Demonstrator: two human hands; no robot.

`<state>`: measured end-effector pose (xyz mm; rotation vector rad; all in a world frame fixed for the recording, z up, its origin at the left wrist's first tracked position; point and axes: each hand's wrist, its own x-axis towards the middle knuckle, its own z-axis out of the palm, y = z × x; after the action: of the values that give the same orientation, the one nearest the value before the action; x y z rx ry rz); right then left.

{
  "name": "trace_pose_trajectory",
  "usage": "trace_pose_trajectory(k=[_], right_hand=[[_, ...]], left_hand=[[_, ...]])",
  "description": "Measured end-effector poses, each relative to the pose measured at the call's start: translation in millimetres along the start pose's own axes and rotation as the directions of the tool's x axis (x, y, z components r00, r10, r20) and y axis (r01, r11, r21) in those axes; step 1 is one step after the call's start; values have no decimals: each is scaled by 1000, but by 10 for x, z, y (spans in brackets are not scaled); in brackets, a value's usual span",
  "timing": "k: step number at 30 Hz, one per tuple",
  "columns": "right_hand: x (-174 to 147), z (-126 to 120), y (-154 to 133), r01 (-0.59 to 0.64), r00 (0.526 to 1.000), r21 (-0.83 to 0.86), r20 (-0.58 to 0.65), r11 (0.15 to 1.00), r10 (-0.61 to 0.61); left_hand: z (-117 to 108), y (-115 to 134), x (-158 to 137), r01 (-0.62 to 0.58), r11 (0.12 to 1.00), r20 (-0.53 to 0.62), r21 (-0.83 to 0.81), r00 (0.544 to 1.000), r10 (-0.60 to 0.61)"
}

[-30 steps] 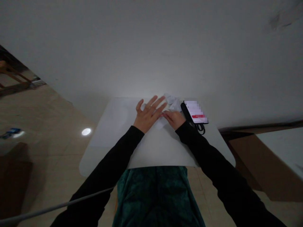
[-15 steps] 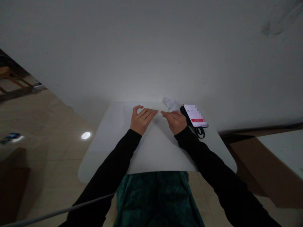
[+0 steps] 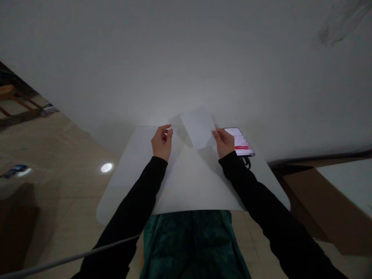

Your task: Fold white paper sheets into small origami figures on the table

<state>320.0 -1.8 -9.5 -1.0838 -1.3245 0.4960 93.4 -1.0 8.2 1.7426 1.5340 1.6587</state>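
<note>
A small white sheet of paper [image 3: 198,127] is held up over the far part of the table. My right hand [image 3: 224,142] pinches its right edge between thumb and fingers. To the left of the sheet, apart from it, is my left hand [image 3: 162,142]. Its fingers are bent, with a gap between thumb and forefinger and nothing visible in them. Beneath my left forearm and hand, a larger white sheet [image 3: 128,166] lies flat on the left side of the table.
The white table [image 3: 197,193] stands against a grey-white wall [image 3: 186,58]. A lit phone [image 3: 236,140] and a looped black cable [image 3: 247,162] lie by my right wrist. A cardboard box [image 3: 325,205] is on the right. A grey cable [image 3: 84,254] crosses my left forearm.
My hands have moved apart. The paper, earlier seen as a thin edge between both hands, now faces me in my right hand alone. My left hand has let go; the crumpled paper behind is hidden.
</note>
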Motion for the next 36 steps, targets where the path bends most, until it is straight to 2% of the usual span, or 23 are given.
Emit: trace_pose_trajectory(k=[1,3,5,6,7,9,12,14,15,18,19,23,26,29,32,36], right_hand=[[-4,27,25,-73,997,106,-13,992,75],[-31,90,57,-181,982,223,-4,958,187],[-72,142,59,-219,975,250,29,943,219],[-92,157,47,-210,978,244,57,947,202],[-109,163,29,-182,982,231,86,956,166],[-128,147,-22,-77,991,146,122,986,60],[-127,82,-99,83,993,-159,91,984,-69],[-116,47,-122,103,991,-285,109,953,-75],[-110,39,-120,102,985,-268,161,958,-60],[-77,33,-75,95,918,-37,390,995,-73],[-61,30,-55,92,900,34,426,995,-98],[18,-33,-24,110,903,175,393,978,-172],[65,-94,-48,81,896,256,405,963,-183],[89,-116,-58,-13,906,316,404,949,-123],[98,-106,-39,-110,915,316,402,942,-28],[82,-81,-40,-199,876,306,481,931,29]], left_hand=[[27,14,-20,132,987,85,-97,989,-124],[70,57,-62,356,910,336,-212,901,-275],[92,104,-93,488,840,534,-239,788,-306],[95,121,-101,521,816,584,-250,754,-302],[96,132,-104,536,799,606,-272,740,-290],[95,130,-100,521,781,587,-344,769,-255],[114,80,-99,409,784,452,-467,873,-185],[143,45,-116,344,777,366,-528,917,-158],[159,35,-128,329,769,348,-548,926,-148],[181,36,-147,345,752,380,-561,915,-136],[175,43,-141,360,750,394,-555,908,-144],[97,70,-72,430,729,466,-532,868,-172],[45,77,-28,416,777,477,-471,862,-172],[22,70,-9,343,865,453,-367,878,-156],[-1,55,11,282,900,469,-331,877,-102],[-44,55,29,186,934,541,-305,841,9]])
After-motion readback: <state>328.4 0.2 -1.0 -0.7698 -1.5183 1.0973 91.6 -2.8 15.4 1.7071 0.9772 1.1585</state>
